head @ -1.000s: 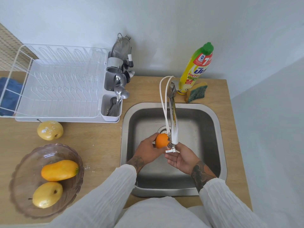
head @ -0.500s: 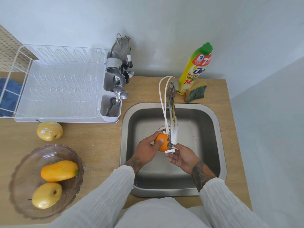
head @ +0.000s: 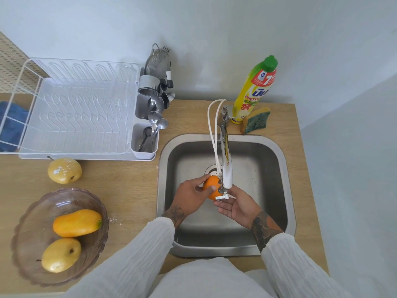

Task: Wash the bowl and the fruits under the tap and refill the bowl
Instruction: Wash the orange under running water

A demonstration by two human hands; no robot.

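Seen from the head camera, the sink [head: 277, 151] fills the middle of the frame, set into a wooden bench [head: 129, 179]. Over the basin, the left hand [head: 191, 195] curls its fingers and thumb round an orange [head: 211, 187], held right under the end of the tap [head: 225, 160]. The right hand [head: 237, 206] lies palm up with fingers straight just below and right of the spout, holding nothing. At lower left a glass bowl [head: 28, 220] sits on the bench with a mango [head: 77, 222] and a yellow pear [head: 61, 254] inside. Another pear [head: 64, 170], speckled white, rests on the bench above the bowl, just in front of the white dish rack [head: 81, 112] at upper left. Cutlery [head: 154, 121] stands in the rack's side holder. Behind the sink, at upper right, a yellow soap bottle [head: 255, 89] stands beside a sponge [head: 256, 122]
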